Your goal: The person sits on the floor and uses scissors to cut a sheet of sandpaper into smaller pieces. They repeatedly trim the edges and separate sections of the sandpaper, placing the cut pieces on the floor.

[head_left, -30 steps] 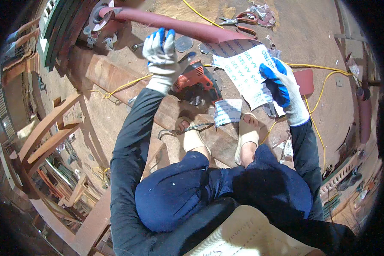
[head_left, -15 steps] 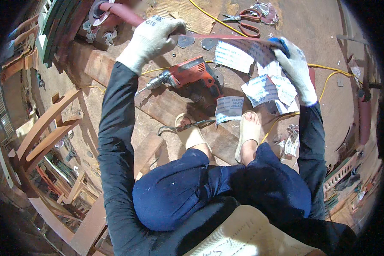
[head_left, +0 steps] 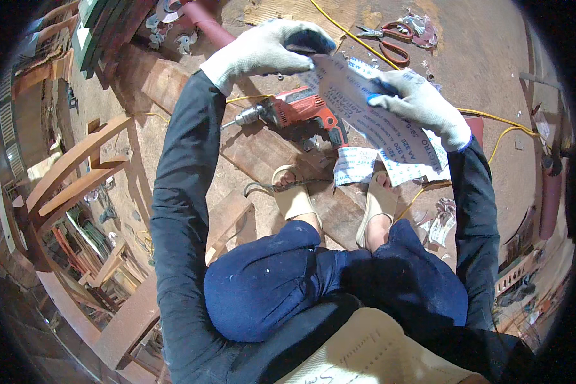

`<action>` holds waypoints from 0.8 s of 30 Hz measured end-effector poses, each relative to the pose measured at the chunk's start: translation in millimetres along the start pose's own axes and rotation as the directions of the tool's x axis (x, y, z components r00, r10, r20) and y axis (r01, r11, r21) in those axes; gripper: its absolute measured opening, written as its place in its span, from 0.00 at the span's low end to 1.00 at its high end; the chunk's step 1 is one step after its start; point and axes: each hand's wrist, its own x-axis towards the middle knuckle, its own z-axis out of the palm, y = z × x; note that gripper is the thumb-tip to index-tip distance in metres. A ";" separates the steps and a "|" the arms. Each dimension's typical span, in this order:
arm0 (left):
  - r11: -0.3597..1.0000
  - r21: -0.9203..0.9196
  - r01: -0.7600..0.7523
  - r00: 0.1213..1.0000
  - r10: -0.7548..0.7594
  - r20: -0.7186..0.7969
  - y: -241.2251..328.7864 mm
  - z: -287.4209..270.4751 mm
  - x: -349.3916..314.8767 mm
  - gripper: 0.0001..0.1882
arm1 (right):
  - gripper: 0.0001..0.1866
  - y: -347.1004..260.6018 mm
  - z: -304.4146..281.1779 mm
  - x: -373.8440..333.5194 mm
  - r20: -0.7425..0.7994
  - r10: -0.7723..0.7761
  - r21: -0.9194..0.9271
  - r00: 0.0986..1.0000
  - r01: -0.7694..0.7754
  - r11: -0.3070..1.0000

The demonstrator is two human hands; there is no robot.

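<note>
Both hands wear white work gloves with blue on the palm side. My left hand is by the upper end of a sandpaper sheet; its fingers curve and its thumb stands apart from them. My right hand grips the sheet between thumb and fingers, with the printed white backing facing up. Beneath the hands lies a red and black power drill, its bit pointing left. Another printed sandpaper piece rests by my feet, and more pieces are partly hidden under the held sheet.
Orange-handled scissors lie at the far side beside a yellow cable. A reddish sandpaper roll sits at the far left. Curved wooden frame parts stand on the left. A wooden plank runs under the drill.
The stretched sandpaper has been turned and lowered, so its printed backing now faces up. My left hand has moved right and its fingers have spread; my right hand has come lower and inward.
</note>
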 end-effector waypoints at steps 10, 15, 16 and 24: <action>0.514 0.773 0.370 0.760 0.311 -0.571 -54.3 26.1 -42.1 0.41 | 0.16 44.7 -11.2 -34.8 -0.034 0.297 0.570 0.954 -0.226 0.790; 0.606 0.788 -0.110 0.548 0.699 -0.461 -13.5 65.7 12.1 0.27 | 0.17 45.8 -1.2 -23.1 0.012 0.268 0.553 0.963 -0.230 0.801; 0.623 0.761 -0.181 0.605 0.681 -0.413 8.7 68.1 28.1 0.24 | 0.17 39.9 -0.1 -22.1 0.036 0.264 0.551 0.964 -0.239 0.800; 0.754 0.606 0.255 0.881 0.078 -0.467 10.1 74.5 77.4 0.17 | 0.29 43.8 11.2 -28.1 0.090 0.350 0.502 0.932 -0.346 0.793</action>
